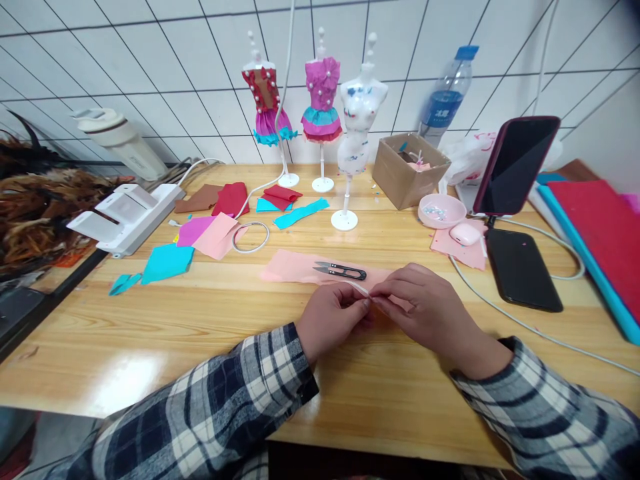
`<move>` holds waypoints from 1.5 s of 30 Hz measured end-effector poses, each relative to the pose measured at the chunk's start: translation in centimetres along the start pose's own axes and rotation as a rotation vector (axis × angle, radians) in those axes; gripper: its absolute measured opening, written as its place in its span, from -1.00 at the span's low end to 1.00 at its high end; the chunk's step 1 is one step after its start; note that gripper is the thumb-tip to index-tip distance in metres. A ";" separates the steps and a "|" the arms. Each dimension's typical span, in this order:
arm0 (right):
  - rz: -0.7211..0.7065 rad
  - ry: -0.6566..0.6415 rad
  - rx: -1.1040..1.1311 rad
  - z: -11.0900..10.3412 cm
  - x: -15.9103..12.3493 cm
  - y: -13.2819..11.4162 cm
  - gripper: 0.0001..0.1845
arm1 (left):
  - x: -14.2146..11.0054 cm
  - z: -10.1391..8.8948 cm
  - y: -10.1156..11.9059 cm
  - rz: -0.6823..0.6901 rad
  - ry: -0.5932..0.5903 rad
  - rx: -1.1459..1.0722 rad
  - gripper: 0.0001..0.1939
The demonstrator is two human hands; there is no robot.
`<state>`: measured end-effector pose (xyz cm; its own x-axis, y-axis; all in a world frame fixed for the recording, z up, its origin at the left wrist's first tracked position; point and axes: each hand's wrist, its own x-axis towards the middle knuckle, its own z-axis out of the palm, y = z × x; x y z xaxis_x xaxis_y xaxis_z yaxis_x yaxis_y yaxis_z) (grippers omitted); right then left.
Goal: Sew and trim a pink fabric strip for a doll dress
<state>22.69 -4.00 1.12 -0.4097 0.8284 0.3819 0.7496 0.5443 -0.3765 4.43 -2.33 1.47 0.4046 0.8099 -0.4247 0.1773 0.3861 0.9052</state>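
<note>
My left hand (333,317) and my right hand (423,303) meet over the near middle of the table. Fingertips of both are pinched together on a thin whitish strip (357,287); its material is unclear, and part of it is hidden by my fingers. Just beyond my hands a piece of peach crepe paper (285,265) lies flat. On that paper rests a pair of black thread snips (343,270), blades pointing left. Behind stands a bare white mini dress form (355,133) with bluish marks on it.
Two dressed mini forms, one red-topped (263,93) and one pink-topped (323,87), stand by the wall. A cardboard box (403,180), pink bowl (441,211), propped phone (517,163) and black phone (525,270) sit right. Coloured paper pieces (167,262) and a power strip (133,217) lie left.
</note>
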 end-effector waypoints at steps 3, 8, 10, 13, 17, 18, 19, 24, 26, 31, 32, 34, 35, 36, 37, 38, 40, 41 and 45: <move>0.021 -0.005 0.000 0.0 -0.1 -0.2 -0.91 | 0.1 0.2 -0.4 0.044 0.031 0.051 -0.91; 0.036 -0.007 -0.029 0.0 -0.2 -0.5 -0.89 | 0.2 0.1 -0.9 0.136 0.052 0.186 -0.91; 0.044 -0.009 -0.024 -0.1 -0.2 -0.7 -0.87 | 0.2 0.1 -1.0 0.177 0.071 0.264 -0.91; 0.121 -0.032 0.022 -0.1 -0.1 -0.9 -0.87 | 0.3 0.0 -1.0 0.213 0.085 0.349 -0.90; 0.275 -0.092 0.094 -0.1 0.1 -1.1 -0.89 | 0.2 0.1 -1.0 0.228 0.089 0.392 -0.89; 0.301 -0.106 0.106 -0.2 0.1 -1.1 -0.89 | 0.2 0.1 -1.0 0.229 0.086 0.394 -0.89; 0.320 -0.117 0.118 -0.2 0.2 -1.0 -0.89 | 0.2 0.1 -1.0 0.229 0.083 0.395 -0.88; 0.379 -0.151 0.180 -0.1 0.4 -0.9 -0.87 | 0.1 0.1 -1.1 0.222 0.070 0.401 -0.87; 0.394 -0.151 0.207 -0.1 0.4 -0.8 -0.87 | 0.0 0.1 -1.1 0.225 0.062 0.395 -0.86; 0.434 -0.141 0.279 0.0 0.4 -0.8 -0.87 | -0.2 0.0 -0.8 0.244 0.052 0.362 -0.81; 0.437 -0.142 0.290 0.0 0.4 -0.9 -0.87 | -0.2 -0.1 -0.8 0.247 0.046 0.350 -0.78; 0.447 -0.146 0.302 0.0 0.4 -0.9 -0.87 | -0.3 -0.1 -0.7 0.236 0.027 0.316 -0.73; 0.455 -0.150 0.309 0.0 0.4 -1.0 -0.86 | -0.3 -0.1 -0.6 0.224 0.018 0.299 -0.72; 0.466 -0.155 0.317 0.0 0.4 -1.0 -0.85 | -0.3 -0.2 -0.6 0.215 0.014 0.288 -0.71; 0.478 -0.160 0.330 0.0 0.5 -1.1 -0.85 | -0.3 -0.2 -0.6 0.211 0.013 0.286 -0.70; 0.490 -0.163 0.345 -0.1 0.5 -1.1 -0.84 | -0.3 -0.1 -0.6 0.211 0.016 0.290 -0.70; 0.509 -0.170 0.376 -0.1 0.6 -1.2 -0.84 | -0.2 -0.1 -0.6 0.213 0.023 0.306 -0.71; 0.518 -0.174 0.388 -0.1 0.6 -1.2 -0.84 | -0.2 -0.1 -0.7 0.212 0.028 0.312 -0.71; 0.535 -0.161 0.414 -0.2 0.5 -1.4 -0.82 | 0.1 0.0 -1.0 0.217 0.046 0.303 -0.75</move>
<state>21.49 -4.33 1.99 -0.1352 0.9888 -0.0636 0.6231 0.0349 -0.7813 4.25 -2.66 0.56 0.4227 0.8799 -0.2169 0.3520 0.0611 0.9340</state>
